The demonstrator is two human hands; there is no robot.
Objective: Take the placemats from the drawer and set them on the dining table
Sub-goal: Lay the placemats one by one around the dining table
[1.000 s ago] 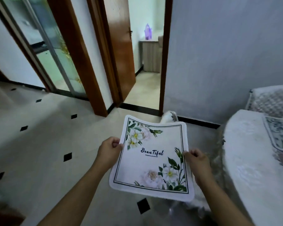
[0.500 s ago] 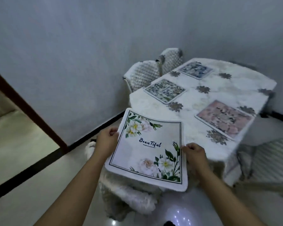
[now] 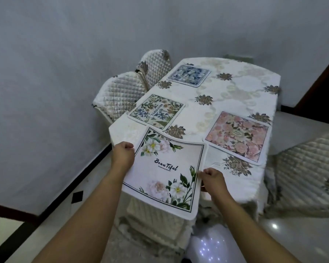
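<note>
I hold a white placemat (image 3: 165,168) printed with white flowers and the word "Beautiful". My left hand (image 3: 123,153) grips its left edge and my right hand (image 3: 212,178) grips its right edge. The mat hangs over the near end of the dining table (image 3: 234,92), its far edge above the tabletop and its near half past the table's edge. Three placemats lie flat on the table: a green floral one (image 3: 157,111) at the left, a blue one (image 3: 188,75) at the far left, and a pink floral one (image 3: 236,136) at the right.
The table wears a white cloth with brown flower motifs. Two quilted chairs (image 3: 120,92) stand at its left against the grey wall, another chair (image 3: 308,168) at the right, and a covered chair (image 3: 156,221) is tucked under the near end. The floor is glossy tile.
I have turned from the doorway to the table and come closer. The held placemat now reaches over the table's near end; both hands keep their grip.
</note>
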